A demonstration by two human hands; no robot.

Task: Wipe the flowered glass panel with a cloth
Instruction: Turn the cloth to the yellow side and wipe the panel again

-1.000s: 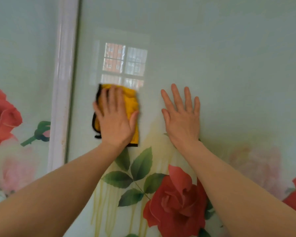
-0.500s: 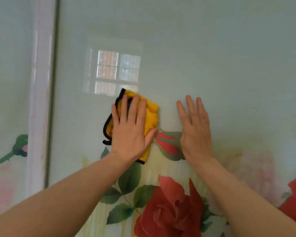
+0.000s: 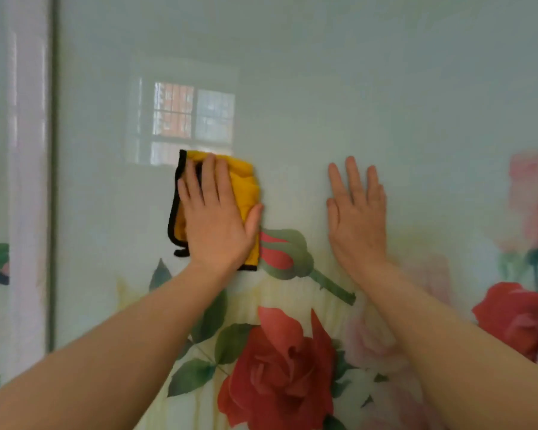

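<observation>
The flowered glass panel [image 3: 385,97] fills the view, pale green and glossy, with red roses printed along its lower part. A folded yellow cloth [image 3: 246,187] with a black edge lies flat against the glass. My left hand [image 3: 215,218] presses it there with straight fingers, covering most of it. To the right, my right hand [image 3: 356,215] rests flat on the bare glass with fingers spread, holding nothing. A printed rosebud sits between the two hands, just below the cloth.
A pale vertical frame strip [image 3: 28,181] with a dark seam runs down the left, dividing this panel from a neighbouring flowered one. A window reflection [image 3: 193,119] shows in the glass just above the cloth.
My left hand slid the cloth right from near the frame strip and slightly down the glass, then stayed put. The view shifted right. The right hand kept its flat contact.
</observation>
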